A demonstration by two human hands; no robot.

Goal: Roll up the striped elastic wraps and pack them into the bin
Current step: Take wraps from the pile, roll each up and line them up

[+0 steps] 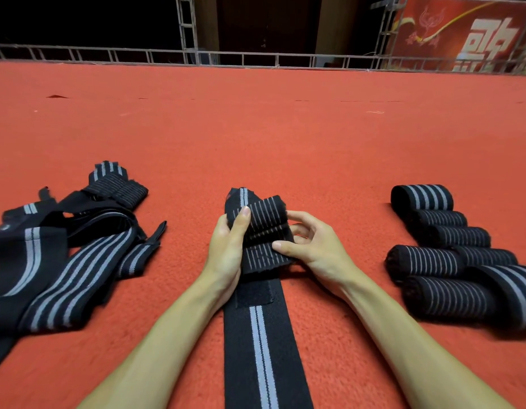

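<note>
A black elastic wrap with grey stripes (260, 343) lies on the red carpet and runs from the bottom edge up to my hands. Its far end is bunched into a loose roll (264, 228). My left hand (226, 252) grips the roll's left side, thumb on top. My right hand (311, 246) pinches its right side, with the thumb pressing the striped flap. A heap of unrolled wraps (64, 252) lies to the left. Several rolled wraps (444, 255) sit in a cluster to the right. No bin is in view.
Red carpet (270, 137) stretches ahead to a low metal railing (255, 57). A red banner (468, 33) hangs at the far right, and the background beyond the railing is dark.
</note>
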